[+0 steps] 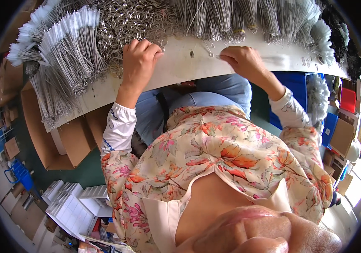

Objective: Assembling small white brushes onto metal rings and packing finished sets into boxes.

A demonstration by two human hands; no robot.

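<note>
My left hand [140, 61] is closed in a pinch at the right edge of a heap of metal split rings [134, 21]. A small shiny ring shows at its fingertips. Across the white table [180, 63], my right hand [246, 61] is also pinched shut, and a tiny glint at its fingertips is too small to name. Just left of that hand, a thin wire piece with a looped end [210, 49] lies on the tabletop. Bundles of wire-handled brushes with white bristles [68, 40] are stacked left of the rings.
More wire brush bundles [214, 19] line the table's far side, with black-bristled ones [336, 33] at the far right. A few small metal pieces [306, 62] lie near the right front edge. Below are an open cardboard box [58, 143] on the left and a blue bin [290, 95] on the right.
</note>
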